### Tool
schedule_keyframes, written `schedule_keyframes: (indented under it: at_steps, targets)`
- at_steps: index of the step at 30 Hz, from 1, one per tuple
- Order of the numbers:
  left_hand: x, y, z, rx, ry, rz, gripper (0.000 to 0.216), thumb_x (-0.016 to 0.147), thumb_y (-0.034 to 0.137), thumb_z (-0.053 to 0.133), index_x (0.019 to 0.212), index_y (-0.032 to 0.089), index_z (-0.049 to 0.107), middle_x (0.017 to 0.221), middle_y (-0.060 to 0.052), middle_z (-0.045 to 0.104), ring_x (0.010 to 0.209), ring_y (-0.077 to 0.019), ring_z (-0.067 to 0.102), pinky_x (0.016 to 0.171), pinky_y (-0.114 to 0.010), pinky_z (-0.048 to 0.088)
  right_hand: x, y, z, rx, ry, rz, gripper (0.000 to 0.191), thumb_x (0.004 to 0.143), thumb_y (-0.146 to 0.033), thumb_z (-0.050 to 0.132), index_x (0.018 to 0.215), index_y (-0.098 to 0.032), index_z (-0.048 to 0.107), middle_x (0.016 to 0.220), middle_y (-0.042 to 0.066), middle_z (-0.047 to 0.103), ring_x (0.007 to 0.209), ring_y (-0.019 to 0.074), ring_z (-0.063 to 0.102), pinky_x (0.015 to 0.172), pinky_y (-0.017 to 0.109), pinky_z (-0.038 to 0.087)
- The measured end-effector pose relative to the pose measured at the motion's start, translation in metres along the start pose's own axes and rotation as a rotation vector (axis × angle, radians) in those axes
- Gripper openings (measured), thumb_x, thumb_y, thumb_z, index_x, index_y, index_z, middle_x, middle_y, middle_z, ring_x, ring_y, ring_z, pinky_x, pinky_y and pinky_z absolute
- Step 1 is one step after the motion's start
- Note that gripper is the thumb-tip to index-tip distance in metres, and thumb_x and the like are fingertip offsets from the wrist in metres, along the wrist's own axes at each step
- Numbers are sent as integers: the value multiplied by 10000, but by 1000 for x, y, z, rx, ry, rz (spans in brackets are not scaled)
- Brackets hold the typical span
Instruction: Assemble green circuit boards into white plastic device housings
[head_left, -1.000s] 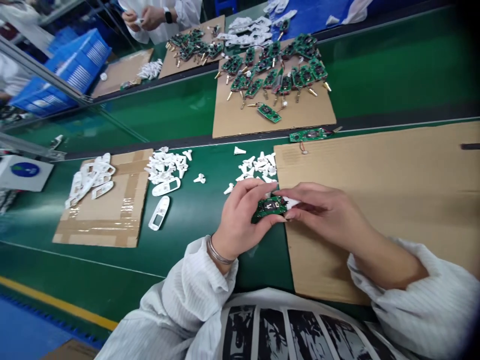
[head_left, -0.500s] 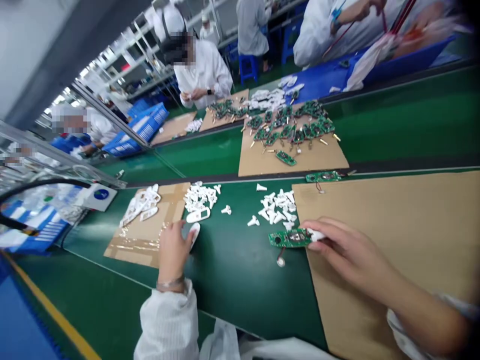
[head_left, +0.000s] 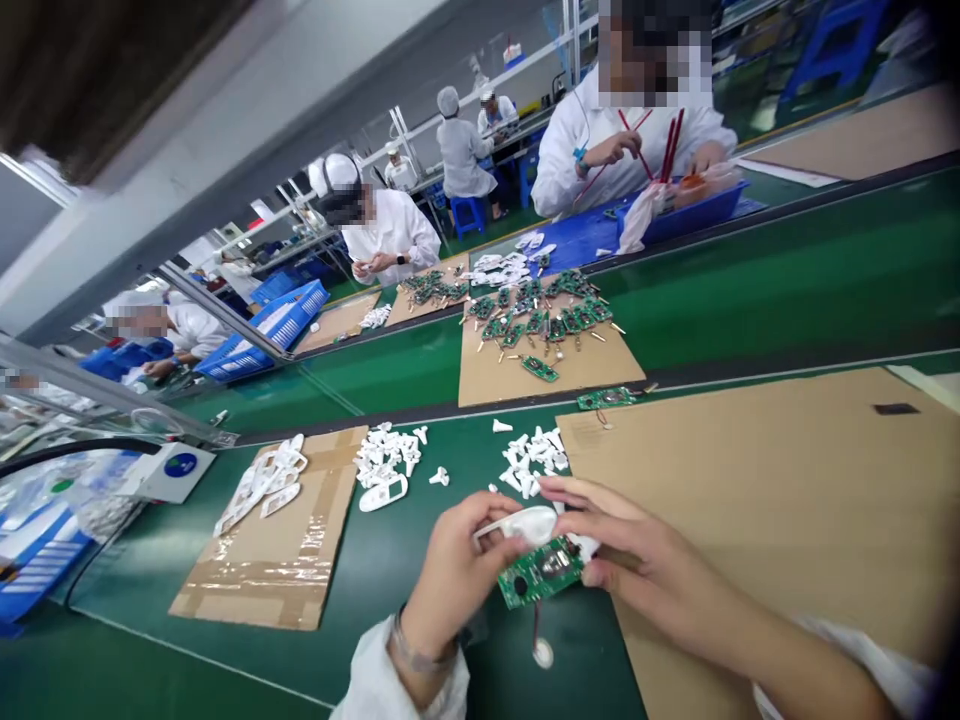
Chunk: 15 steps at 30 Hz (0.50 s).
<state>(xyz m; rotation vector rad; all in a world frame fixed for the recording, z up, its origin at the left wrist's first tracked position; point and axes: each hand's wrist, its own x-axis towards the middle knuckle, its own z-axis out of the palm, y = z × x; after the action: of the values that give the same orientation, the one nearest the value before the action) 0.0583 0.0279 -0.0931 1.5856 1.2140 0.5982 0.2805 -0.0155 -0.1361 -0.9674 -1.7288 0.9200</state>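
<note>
My left hand (head_left: 463,570) is closed on a white plastic shell (head_left: 534,524), an oval casing half. In my right hand (head_left: 626,545) is a green circuit board (head_left: 536,577), pinched at its right end by a white plastic tip (head_left: 586,546). The shell sits right above and behind the board, its far end by my right fingers; I cannot tell whether they touch. A small round disc (head_left: 543,654) hangs from the board on thin wires. Just beyond my hands lies a pile of small white plastic pieces (head_left: 534,455).
White shells (head_left: 274,470) lie on taped cardboard (head_left: 300,560) at left. More small white pieces (head_left: 386,455) and a white frame (head_left: 383,493) lie nearby. Many boards (head_left: 547,315) cover cardboard across the green belt (head_left: 690,300). Bare cardboard (head_left: 765,480) spreads at right. Co-workers (head_left: 390,225) sit opposite.
My left hand has lifted the white shell off the green surface and moved right, to the circuit board. My right hand still holds the board. The camera view has tilted up.
</note>
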Motion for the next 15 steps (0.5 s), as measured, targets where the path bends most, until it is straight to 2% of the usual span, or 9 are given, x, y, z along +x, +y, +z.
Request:
schedule_keyframes:
  at_steps: [2,4,6,8,10,12,15]
  targets:
    - [8,13,16,-85,-1,77,180,735,233,745,883,159,674,774,-36,672,650,-137,609,605,-234,481,0,-1,-1,34,62,-27,300,927,-449,579,1136,-267,693,1280,105,636,1141,238,632,976,358,521]
    - [14,14,25,-269,13,107,247,734,259,769,941,174,664,761,-14,656,605,-113,585,587,-223,481,-1,-1,-4,85,145,3,271,918,-395,615,1149,-282,697,1225,86,670,1096,214,653,937,324,544]
    - [17,10,34,-508,17,127,422,688,305,818,1057,205,640,860,-22,673,639,-118,604,582,-222,497,-1,-2,-7,177,235,37,249,914,-357,631,1147,-306,703,1233,72,665,1123,203,640,902,298,562]
    - [18,4,46,-702,47,172,555,637,348,858,1124,232,619,1008,-48,682,779,-157,647,644,-239,528,0,-3,-7,277,287,41,239,915,-336,634,1143,-320,707,1239,65,662,1155,200,623,895,293,567]
    - [19,-1,59,-789,120,216,555,623,385,866,1102,231,633,1106,-66,671,903,-187,651,738,-266,541,0,-4,-5,332,305,27,237,915,-322,638,1141,-321,709,1228,65,670,1156,202,622,927,320,557]
    - [21,-3,68,-832,185,240,498,655,414,844,1072,229,643,1111,-67,671,935,-191,646,790,-285,535,0,-4,-5,336,298,31,233,913,-313,642,1135,-312,714,1222,70,675,1150,209,625,952,346,545]
    - [23,-6,68,-863,174,194,430,718,443,793,1049,208,652,1062,-75,680,894,-185,648,755,-279,532,-1,-2,-12,275,330,36,229,925,-304,625,1137,-317,708,1241,61,660,1190,208,598,968,344,529]
